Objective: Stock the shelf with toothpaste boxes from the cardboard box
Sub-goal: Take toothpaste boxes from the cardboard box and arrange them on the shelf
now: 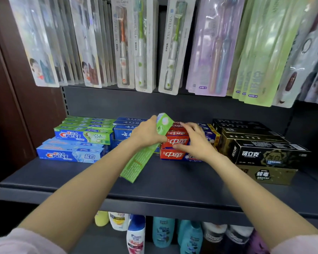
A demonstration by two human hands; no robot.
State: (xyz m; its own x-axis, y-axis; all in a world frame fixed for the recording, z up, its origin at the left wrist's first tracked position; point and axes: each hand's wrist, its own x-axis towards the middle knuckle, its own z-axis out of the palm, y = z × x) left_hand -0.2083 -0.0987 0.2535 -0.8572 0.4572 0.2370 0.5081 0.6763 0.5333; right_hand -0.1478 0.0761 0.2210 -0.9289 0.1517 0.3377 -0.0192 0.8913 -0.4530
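up close, a dark grey metal shelf [173,182] in a shop runs across the view, with a dark back panel behind it and a brown wooden upright at the left edge. toothbrush packs [141,44] hang in rows above the shelf, and shampoo bottles [136,233] stand on the level below.

on the shelf, from left to right, lie stacks of crest boxes [72,154], dark blue boxes [125,132], red boxes [176,143] and black and gold boxes [261,153], all lying flat with their long sides facing out.

the left hand [145,134] is curled round a green toothpaste box [141,158], gripping it in its upper half with the thumb on the near face. the box is tilted: its far end points up and away, just above the red stack, and its near end slants down to the left toward the front of the shelf, where it seems to touch the shelf surface, though that contact is hard to tell. its long axis runs from near-left to far-right.

the right hand [195,140] lies with fingers straight and slightly spread, resting on the tops and fronts of the red boxes, just beside the green one. both forearms are bare, with pale pink sleeves at the bottom corners.
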